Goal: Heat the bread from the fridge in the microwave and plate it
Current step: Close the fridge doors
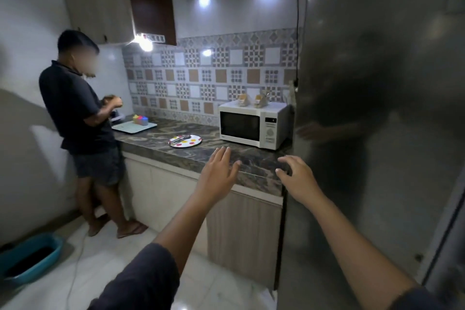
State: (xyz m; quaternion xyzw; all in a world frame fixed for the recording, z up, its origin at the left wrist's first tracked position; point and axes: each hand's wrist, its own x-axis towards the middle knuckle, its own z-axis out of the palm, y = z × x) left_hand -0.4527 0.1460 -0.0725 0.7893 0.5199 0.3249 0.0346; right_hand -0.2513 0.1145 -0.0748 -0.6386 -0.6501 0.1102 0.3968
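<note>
A tall steel fridge (pixel 377 108) fills the right side, its door closed. Beside it on the marble counter (pixel 251 158) stands a white microwave (pixel 253 123) with its door closed. A round plate (pixel 185 140) with red and yellow dots lies to the microwave's left, with utensils on it. My left hand (pixel 219 171) reaches forward over the counter's front edge, fingers spread and empty. My right hand (pixel 298 176) is held out near the fridge's left edge, fingers apart, holding nothing. No bread from the fridge is in sight.
Another person (pixel 80 120) stands at the counter's left end. A pale tray (pixel 134 127) with coloured containers lies near them. Two small packets (pixel 254 100) sit atop the microwave. A blue basin (pixel 30 262) rests on the floor at left.
</note>
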